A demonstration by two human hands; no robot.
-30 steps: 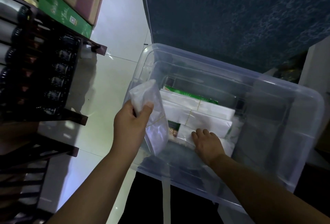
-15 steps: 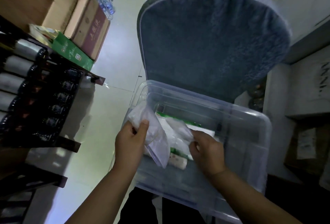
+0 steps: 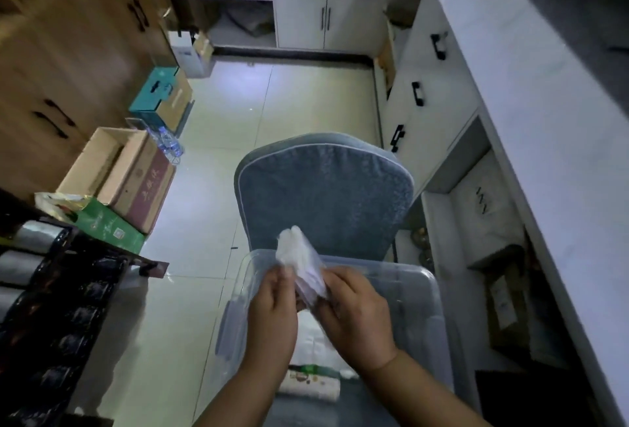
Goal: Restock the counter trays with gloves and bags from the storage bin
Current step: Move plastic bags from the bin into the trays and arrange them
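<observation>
**Both hands on one clear packet above the storage bin**

Nearest you, a printed pack [image 3: 312,388] and white packs [image 3: 311,341] lie inside the clear storage bin [image 3: 427,317]. Above them, your left hand [image 3: 272,316] and right hand [image 3: 355,319] both grip a single clear plastic packet [image 3: 301,261]. The fingers curl round its lower part, and its crumpled white top rises past the bin's far rim. Whether it contains gloves or bags cannot be told. Just beyond the bin stands a blue-grey padded chair [image 3: 326,195]. Cardboard boxes [image 3: 136,181] sit on the floor at the left, the counter [image 3: 517,93] runs along the right, and white cabinets [image 3: 326,18] close the far end.
</observation>
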